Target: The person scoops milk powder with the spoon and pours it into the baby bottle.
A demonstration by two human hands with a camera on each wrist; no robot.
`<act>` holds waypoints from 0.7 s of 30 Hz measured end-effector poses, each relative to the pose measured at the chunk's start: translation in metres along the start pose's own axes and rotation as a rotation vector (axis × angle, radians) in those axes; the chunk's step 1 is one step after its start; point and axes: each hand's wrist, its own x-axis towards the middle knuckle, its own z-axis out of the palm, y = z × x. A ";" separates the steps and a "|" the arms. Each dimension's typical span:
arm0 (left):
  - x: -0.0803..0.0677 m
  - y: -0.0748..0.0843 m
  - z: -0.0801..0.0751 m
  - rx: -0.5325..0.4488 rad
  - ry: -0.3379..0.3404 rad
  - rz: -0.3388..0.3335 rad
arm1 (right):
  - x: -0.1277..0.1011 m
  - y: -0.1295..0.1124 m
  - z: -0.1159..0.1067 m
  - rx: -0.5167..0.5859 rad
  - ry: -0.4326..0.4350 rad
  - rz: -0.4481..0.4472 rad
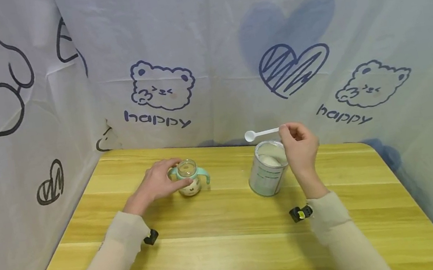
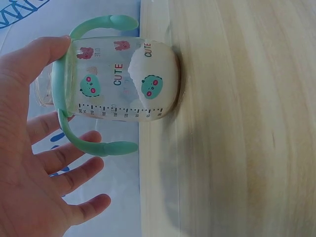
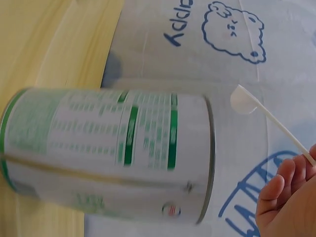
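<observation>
My left hand (image 1: 159,181) holds a clear baby bottle (image 2: 106,79) near its neck, thumb on one side and index finger on the other, the remaining fingers spread. Two mint-green handles (image 2: 106,148) curve from its collar, and pale powder (image 2: 155,74) lies in the bottom. The bottle stands upright on the table, its top uncovered. To the right, my right hand (image 1: 302,148) pinches the handle end of a white scoop (image 1: 250,136). The scoop's bowl points left, above the rim of an open milk powder can (image 1: 266,181). White powder (image 1: 269,161) shows inside the can.
A wooden table (image 1: 217,255) carries the bottle and the can, both toward its back edge. Behind and beside it hangs a pale cloth (image 1: 227,96) printed with bears and hearts. Each wrist wears a small black device (image 1: 301,213).
</observation>
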 end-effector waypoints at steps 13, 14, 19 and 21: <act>0.003 -0.005 -0.001 -0.008 -0.011 -0.005 | 0.009 0.012 -0.026 -0.086 0.044 0.051; 0.003 -0.005 -0.001 -0.010 -0.013 -0.009 | 0.009 0.013 -0.027 -0.098 0.045 0.053; 0.003 -0.004 -0.002 -0.018 -0.023 -0.022 | 0.009 0.022 -0.036 -0.166 0.036 0.067; 0.002 -0.004 -0.002 -0.024 -0.026 -0.027 | 0.010 0.026 -0.038 -0.187 0.026 0.080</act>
